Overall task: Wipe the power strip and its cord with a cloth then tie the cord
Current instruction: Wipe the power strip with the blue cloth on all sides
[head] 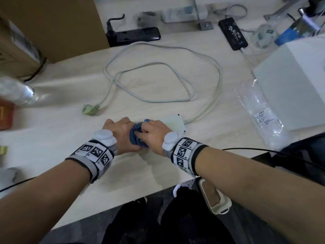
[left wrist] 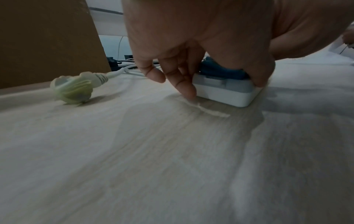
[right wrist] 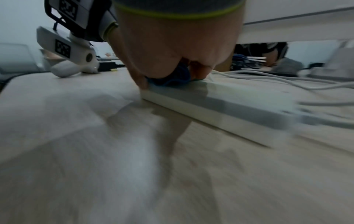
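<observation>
A white power strip (head: 174, 122) lies flat on the pale wooden table (head: 70, 131). Its pale cord (head: 190, 88) runs off the right end and loops across the table to a greenish plug (head: 88, 110). My left hand (head: 123, 132) grips the strip's near end (left wrist: 226, 94), fingers (left wrist: 184, 86) on one side and thumb on the other. My right hand (head: 152, 134) holds a bunched blue cloth (head: 136, 137) and presses it onto the strip's top (right wrist: 220, 106). The cloth (right wrist: 172, 78) shows under the curled fingers (right wrist: 199, 69). The plug (left wrist: 72, 89) lies left of the strip.
A cardboard box (head: 44, 27) stands at the back left with a black power strip (head: 135, 35) beside it. A white box (head: 295, 80) and a clear plastic bag (head: 262, 117) lie at the right. A clear bottle (head: 15, 92) lies at the left. The table's front edge (head: 123, 201) is near my forearms.
</observation>
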Tool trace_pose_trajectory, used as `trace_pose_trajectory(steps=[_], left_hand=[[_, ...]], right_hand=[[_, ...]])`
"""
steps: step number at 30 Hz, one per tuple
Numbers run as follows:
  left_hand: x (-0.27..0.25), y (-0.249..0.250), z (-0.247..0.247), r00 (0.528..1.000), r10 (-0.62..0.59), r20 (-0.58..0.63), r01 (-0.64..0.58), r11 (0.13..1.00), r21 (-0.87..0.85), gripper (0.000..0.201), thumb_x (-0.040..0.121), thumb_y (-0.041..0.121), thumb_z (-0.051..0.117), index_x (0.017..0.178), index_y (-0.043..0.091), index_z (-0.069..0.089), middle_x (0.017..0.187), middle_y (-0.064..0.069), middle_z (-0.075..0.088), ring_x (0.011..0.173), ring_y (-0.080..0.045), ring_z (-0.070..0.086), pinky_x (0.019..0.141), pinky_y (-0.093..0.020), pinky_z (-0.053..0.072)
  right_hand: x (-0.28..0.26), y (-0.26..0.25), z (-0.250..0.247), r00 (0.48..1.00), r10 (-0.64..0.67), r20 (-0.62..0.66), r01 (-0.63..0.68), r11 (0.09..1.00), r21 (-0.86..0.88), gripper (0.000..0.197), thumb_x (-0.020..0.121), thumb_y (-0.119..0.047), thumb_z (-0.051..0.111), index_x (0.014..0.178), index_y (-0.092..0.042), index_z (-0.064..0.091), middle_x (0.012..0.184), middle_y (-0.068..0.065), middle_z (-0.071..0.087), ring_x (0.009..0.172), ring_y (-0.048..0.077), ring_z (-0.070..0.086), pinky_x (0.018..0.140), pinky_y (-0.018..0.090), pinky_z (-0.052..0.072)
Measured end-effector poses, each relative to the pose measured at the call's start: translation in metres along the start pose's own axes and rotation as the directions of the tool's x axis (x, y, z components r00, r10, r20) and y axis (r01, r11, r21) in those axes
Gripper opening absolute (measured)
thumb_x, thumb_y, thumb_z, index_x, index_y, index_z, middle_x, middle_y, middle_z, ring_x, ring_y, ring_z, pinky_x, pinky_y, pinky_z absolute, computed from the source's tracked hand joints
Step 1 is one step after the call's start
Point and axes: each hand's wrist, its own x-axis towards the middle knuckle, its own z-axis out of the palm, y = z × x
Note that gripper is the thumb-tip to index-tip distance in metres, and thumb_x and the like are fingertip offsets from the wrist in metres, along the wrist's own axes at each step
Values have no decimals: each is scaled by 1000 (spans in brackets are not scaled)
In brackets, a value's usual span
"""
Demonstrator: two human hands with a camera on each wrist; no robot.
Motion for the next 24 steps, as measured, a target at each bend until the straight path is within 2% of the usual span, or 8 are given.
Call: trace_pose_trajectory(steps=[4, 6, 8, 11, 14, 18, 21, 24], left_hand=[[7, -1, -8, 996, -41, 82, 34, 996, 86, 76, 57, 82, 49, 115, 33, 53, 102, 12, 53, 88, -14, 55, 85, -34, 34], [8, -1, -8, 992, -58, 111, 43, 991, 130, 79, 56, 85, 47, 116, 34, 53, 103, 13, 52, 86, -15, 54, 84, -34, 33], [8, 2, -9, 990, -77, 122, 60, 989, 136, 76, 57, 85, 46, 114, 36, 53, 100, 14, 51, 82, -15, 53, 84, -34, 33], [7, 2, -10, 990, -87, 110, 71, 987, 143, 73, 57, 84, 46, 113, 37, 53, 98, 14, 51, 83, -13, 53, 81, -34, 31], [7, 4, -11, 989, -112, 93, 96, 983, 157, 70, 55, 84, 47, 107, 37, 53, 97, 14, 52, 82, -14, 54, 82, -34, 32], [13, 14, -15, 988, -115, 106, 89, 971, 222, 51, 61, 72, 51, 92, 33, 50, 90, 9, 51, 79, -14, 57, 81, -35, 33], [11, 14, -11, 989, -128, 71, 112, 975, 193, 59, 59, 72, 53, 96, 27, 51, 90, 7, 47, 75, -16, 52, 77, -33, 32], [5, 9, -4, 993, -114, 32, 109, 986, 127, 74, 57, 78, 56, 108, 24, 52, 97, 6, 49, 77, -17, 50, 78, -31, 33]], right_hand=[[-40, 47, -11, 995, 100, -22, -101, 995, -18, 55, 49, -10, 88, 102, -11, 73, 75, 11, 58, 62, 28, 57, 53, 27, 37], [-59, 72, -18, 984, 170, -57, -172, 985, -31, 53, 51, -4, 86, 103, -8, 72, 73, 12, 58, 61, 29, 56, 54, 27, 31], [-70, 85, -20, 972, 231, -48, -232, 972, -25, 52, 51, 1, 85, 101, -1, 71, 73, 15, 58, 59, 31, 56, 51, 29, 35], [-65, 73, -11, 978, 202, -45, -204, 979, -30, 55, 45, 2, 85, 98, 7, 69, 76, 18, 62, 61, 34, 59, 51, 33, 46], [-37, 38, 6, 988, 138, -72, -138, 990, -1, 54, 47, -4, 86, 97, 7, 69, 78, 19, 63, 64, 36, 60, 56, 34, 50], [3, -15, 13, 998, 59, -1, -58, 996, 67, 32, 63, -7, 79, 91, 3, 70, 90, 21, 62, 78, 37, 58, 64, 36, 47], [5, -13, 2, 997, 32, 65, -38, 995, 89, 28, 78, -10, 66, 104, 2, 68, 102, 23, 59, 93, 39, 52, 73, 41, 39], [-22, 25, -2, 997, 70, -17, -69, 996, 60, 36, 74, -21, 73, 108, -12, 69, 84, 15, 60, 74, 34, 58, 60, 33, 45]])
